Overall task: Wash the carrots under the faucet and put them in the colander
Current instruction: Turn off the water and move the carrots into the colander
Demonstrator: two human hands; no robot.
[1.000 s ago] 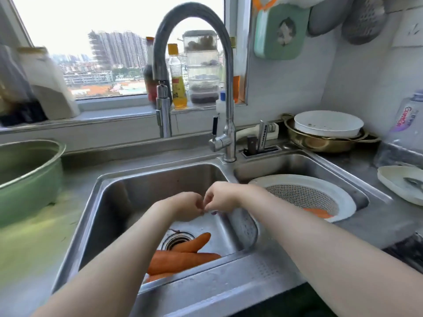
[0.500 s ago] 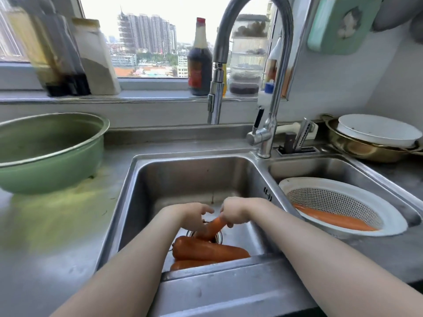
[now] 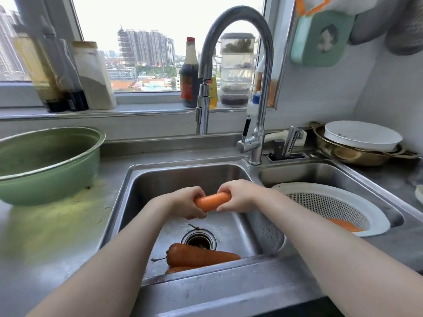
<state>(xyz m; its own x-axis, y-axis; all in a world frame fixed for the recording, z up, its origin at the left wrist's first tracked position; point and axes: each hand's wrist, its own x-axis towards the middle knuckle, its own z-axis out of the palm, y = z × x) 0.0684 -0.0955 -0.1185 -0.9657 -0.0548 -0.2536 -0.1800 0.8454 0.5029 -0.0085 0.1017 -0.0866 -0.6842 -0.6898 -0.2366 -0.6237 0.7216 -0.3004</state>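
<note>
Both hands hold one orange carrot (image 3: 211, 201) level above the left sink basin (image 3: 174, 177), below and in front of the faucet spout (image 3: 202, 120). My left hand (image 3: 187, 202) grips its left end and my right hand (image 3: 238, 197) grips its right end. No water stream shows from the faucet. Two more carrots (image 3: 201, 257) lie at the basin's near edge beside the drain (image 3: 198, 240). A white colander (image 3: 297, 188) sits in the right basin with one carrot (image 3: 345, 225) in it.
A green basin (image 3: 45, 177) stands on the counter at left. Bottles and stacked jars line the windowsill behind the faucet. A brass bowl with a white plate (image 3: 362, 136) sits at the back right, next to a knife slot.
My hands went down to the carrots near the drain, took one, and lifted it up under the faucet. The view shifted left and downward.
</note>
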